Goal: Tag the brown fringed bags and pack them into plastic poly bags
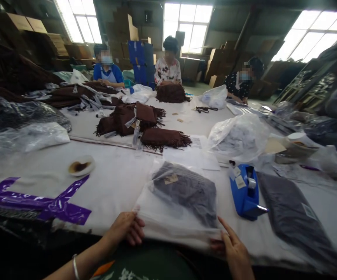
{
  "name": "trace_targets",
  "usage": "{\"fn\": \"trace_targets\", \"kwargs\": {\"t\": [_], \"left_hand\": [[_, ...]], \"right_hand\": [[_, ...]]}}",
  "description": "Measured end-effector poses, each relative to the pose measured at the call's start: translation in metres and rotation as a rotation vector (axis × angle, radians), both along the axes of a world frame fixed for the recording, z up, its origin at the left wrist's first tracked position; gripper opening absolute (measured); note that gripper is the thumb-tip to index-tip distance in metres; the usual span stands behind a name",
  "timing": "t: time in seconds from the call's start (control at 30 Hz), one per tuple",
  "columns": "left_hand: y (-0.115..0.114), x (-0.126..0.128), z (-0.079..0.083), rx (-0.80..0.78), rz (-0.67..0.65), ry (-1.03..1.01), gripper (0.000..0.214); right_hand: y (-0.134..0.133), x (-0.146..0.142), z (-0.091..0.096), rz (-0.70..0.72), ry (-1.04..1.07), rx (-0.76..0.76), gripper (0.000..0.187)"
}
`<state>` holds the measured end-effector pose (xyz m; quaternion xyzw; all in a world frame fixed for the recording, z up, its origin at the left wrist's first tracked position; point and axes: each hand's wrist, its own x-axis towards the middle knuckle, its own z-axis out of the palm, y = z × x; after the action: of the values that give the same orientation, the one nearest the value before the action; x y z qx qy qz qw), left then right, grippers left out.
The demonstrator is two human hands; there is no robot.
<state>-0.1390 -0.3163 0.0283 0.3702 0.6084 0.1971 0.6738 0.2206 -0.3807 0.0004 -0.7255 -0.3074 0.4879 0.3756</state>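
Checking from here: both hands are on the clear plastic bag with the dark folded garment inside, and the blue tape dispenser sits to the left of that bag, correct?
Not quite. The head view shows the blue tape dispenser to the right of the clear plastic bag, not the left. The rest holds: the left hand and right hand are both on the bag, with the dark folded garment inside.

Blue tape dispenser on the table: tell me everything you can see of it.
This blue plastic tape dispenser lies on the white table cover, its long body angled toward a metal cutter at the near end. A roll of clear tape sits in its middle, and small paper tags lie on its left side. It is between a clear bag of dark cloth and a flat dark package.
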Motion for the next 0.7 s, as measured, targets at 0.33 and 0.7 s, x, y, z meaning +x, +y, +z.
{"fn": "trace_targets", "kwargs": {"t": [0.33, 0.7], "left_hand": [[0.004, 0.130, 0.020, 0.916, -0.966, 0.126, 0.029], [0.040, 0.222, -0.023, 1.489, -1.136, 0.578, 0.014]], "right_hand": [[-0.015, -0.027, -0.009, -0.213, -0.256, 0.251, 0.056], [-0.028, -0.034, -0.026, -0.099, -0.528, 0.456, 0.046]]}}
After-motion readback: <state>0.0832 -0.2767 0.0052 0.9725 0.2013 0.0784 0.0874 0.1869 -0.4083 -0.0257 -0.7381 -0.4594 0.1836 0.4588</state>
